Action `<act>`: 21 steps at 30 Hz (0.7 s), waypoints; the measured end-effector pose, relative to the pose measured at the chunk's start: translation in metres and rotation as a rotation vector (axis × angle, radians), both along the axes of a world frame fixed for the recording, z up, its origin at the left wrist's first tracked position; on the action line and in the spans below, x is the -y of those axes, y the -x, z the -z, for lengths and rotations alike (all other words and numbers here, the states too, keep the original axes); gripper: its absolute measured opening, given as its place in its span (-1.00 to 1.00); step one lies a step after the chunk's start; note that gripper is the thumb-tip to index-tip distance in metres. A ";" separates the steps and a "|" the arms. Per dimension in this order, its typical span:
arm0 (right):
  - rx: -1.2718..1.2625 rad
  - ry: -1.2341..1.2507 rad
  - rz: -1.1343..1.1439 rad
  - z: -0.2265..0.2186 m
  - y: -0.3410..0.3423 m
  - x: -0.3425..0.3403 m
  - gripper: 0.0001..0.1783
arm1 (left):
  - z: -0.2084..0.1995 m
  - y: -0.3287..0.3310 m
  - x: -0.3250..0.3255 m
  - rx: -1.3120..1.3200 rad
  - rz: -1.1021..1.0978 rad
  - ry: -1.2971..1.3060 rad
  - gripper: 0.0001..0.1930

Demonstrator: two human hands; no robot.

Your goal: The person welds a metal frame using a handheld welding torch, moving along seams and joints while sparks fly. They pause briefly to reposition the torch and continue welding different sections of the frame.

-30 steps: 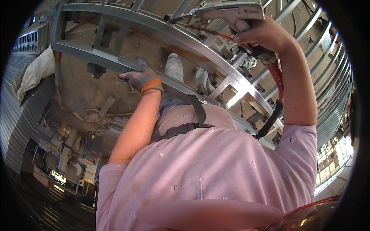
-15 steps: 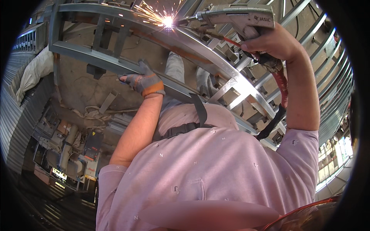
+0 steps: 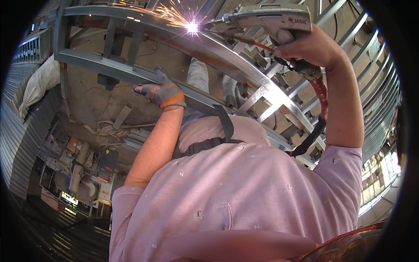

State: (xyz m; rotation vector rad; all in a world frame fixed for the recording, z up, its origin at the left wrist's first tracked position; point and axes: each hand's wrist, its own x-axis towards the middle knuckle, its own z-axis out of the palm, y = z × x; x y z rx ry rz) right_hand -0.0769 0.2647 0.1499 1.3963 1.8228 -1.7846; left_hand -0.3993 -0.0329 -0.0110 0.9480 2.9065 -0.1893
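My bare right hand is wrapped round the grip of a handheld welding gun, raised at the upper right. The gun's nozzle points left at a bright weld spot on the curved far steel rail. Sparks fly up and to the left from there. A red and black cable hangs from the gun's grip. In a grey and orange glove with bare fingertips, my left hand grips the nearer steel rail. Its underside fingers are partly hidden.
More steel bars run in rows at the right. Corrugated sheet stands at the far left beside a white cloth bundle. Machinery sits on the floor at lower left, and loose metal strips lie nearer me.
The weld spot and gun nozzle have shifted very slightly right and down along the rail. The sparks now stream farther left. My left hand stays on the rail.
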 end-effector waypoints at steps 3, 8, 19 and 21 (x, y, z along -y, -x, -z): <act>0.027 -0.010 -0.024 0.001 -0.002 0.000 -0.30 | 0.006 -0.001 0.000 -0.069 -0.053 -0.157 -0.09; 0.050 0.034 0.022 -0.002 -0.003 0.001 -0.29 | -0.035 -0.011 -0.031 0.277 -0.372 -0.229 0.22; 0.101 0.168 0.058 -0.006 -0.005 -0.005 -0.44 | -0.008 -0.002 0.002 -0.133 0.253 0.512 -0.15; 0.122 0.201 0.119 -0.014 -0.014 -0.003 -0.52 | -0.046 -0.016 -0.031 -0.101 0.370 0.787 -0.18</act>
